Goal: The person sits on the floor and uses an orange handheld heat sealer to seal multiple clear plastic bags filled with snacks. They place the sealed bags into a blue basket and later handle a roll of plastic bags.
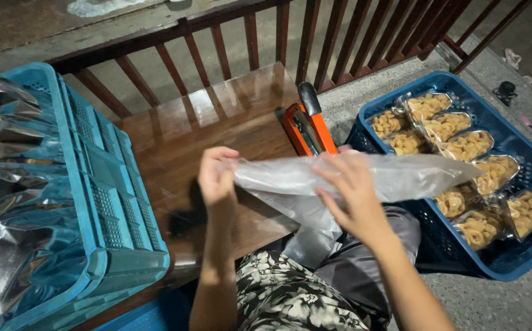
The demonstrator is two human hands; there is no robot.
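Nearest the camera, the person's lap shows a floral-print garment and grey trousers. Just above it both bare hands hold a stack of clear, empty plastic bags stretched sideways over the lap. The left hand pinches the bags' left end, thumb and fingers closed tight on the film. The right hand lies on the middle of the bags with fingers spread apart and curled lightly over the plastic; part of the film sags down below this hand toward the knees. Beyond the hands stands a low brown wooden table, and at its right edge rests an orange heat sealer with a black handle. To the left sits a turquoise plastic crate lined with crinkled silver foil. To the right, on the concrete floor, a blue basket holds sealed clear packets of pale ring-shaped snacks. Farthest off runs a dark wooden railing.
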